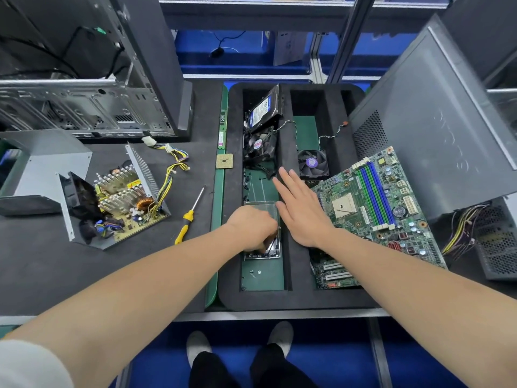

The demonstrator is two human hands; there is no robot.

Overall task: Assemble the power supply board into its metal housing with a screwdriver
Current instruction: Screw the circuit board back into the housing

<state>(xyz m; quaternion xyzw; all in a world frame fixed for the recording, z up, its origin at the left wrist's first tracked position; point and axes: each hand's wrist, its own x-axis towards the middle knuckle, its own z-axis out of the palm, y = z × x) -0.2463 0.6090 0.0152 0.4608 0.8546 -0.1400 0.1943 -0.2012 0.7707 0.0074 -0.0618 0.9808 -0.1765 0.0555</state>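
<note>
Power supply board (123, 203) sits in its metal housing (42, 163); screwdriver (188, 219) lies untouched. Left hand (251, 225) digs clenched in the clear tray (261, 205), contents unseen; right hand (300, 211) hovers released. Pinch one screw cleanly.

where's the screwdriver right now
The screwdriver lies untouched on the dark mat, left of the left hand, between the open power supply and the foam tray.

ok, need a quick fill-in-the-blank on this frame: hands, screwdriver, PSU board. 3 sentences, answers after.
1. The left hand reaches into a small clear ____ in the foam tray.
2. The screwdriver with the ____ handle lies untouched on the mat.
3. The power supply board sits in its open metal housing, to the ____ of the screwdriver.

Missing words: box; yellow; left
</note>
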